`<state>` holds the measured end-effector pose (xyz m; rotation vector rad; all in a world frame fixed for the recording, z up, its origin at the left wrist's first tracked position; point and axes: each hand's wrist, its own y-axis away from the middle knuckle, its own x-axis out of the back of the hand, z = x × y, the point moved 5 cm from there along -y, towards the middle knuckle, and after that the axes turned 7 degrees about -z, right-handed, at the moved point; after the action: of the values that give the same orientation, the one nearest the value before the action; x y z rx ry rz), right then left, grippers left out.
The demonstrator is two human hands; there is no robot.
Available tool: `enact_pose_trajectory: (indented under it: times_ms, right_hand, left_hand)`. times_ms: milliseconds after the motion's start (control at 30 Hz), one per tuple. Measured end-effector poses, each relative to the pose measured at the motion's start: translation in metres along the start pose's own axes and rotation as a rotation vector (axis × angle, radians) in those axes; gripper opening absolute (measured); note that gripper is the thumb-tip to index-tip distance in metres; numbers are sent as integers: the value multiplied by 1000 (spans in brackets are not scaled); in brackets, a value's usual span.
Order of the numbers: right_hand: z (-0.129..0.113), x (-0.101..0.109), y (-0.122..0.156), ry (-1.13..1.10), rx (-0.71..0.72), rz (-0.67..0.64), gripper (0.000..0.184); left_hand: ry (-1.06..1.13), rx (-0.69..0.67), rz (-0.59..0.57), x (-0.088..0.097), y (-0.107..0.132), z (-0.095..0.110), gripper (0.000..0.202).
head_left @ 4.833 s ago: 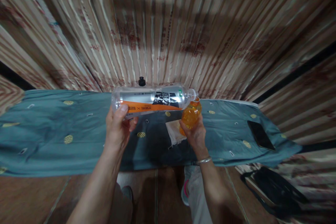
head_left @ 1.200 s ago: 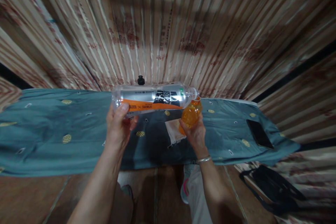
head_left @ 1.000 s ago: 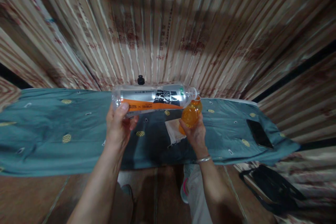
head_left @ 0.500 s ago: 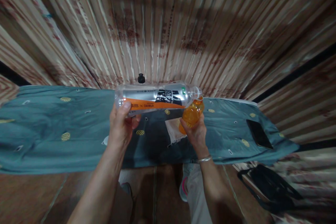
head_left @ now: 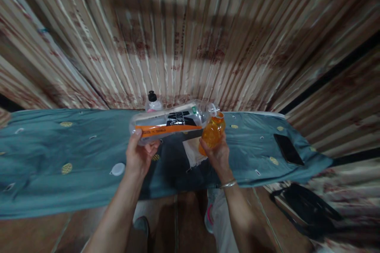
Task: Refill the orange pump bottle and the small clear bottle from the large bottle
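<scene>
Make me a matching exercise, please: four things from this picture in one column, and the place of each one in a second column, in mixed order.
Things
1. large clear bottle
2. small orange bottle
3. phone
4. white cap

Places
A. flat on the blue cloth, near its right end
B. gripped in the right hand
C. held almost level in the left hand
D. on the cloth, just left of the left hand

Pairs: 1-C, 2-B, 3-A, 4-D
</scene>
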<state>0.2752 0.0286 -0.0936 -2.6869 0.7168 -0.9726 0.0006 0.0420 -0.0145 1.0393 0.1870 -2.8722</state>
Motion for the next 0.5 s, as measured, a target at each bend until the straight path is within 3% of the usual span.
enact_pose_trajectory:
  times_ms: [233, 500]
  right_hand:
    - [-2, 1, 0, -16, 42, 9, 93]
    - [0, -4, -1, 15, 101, -18, 95]
  left_hand:
    - [146, 59, 128, 7, -1, -21, 45]
    - [298, 358, 208, 7, 4, -52, 30]
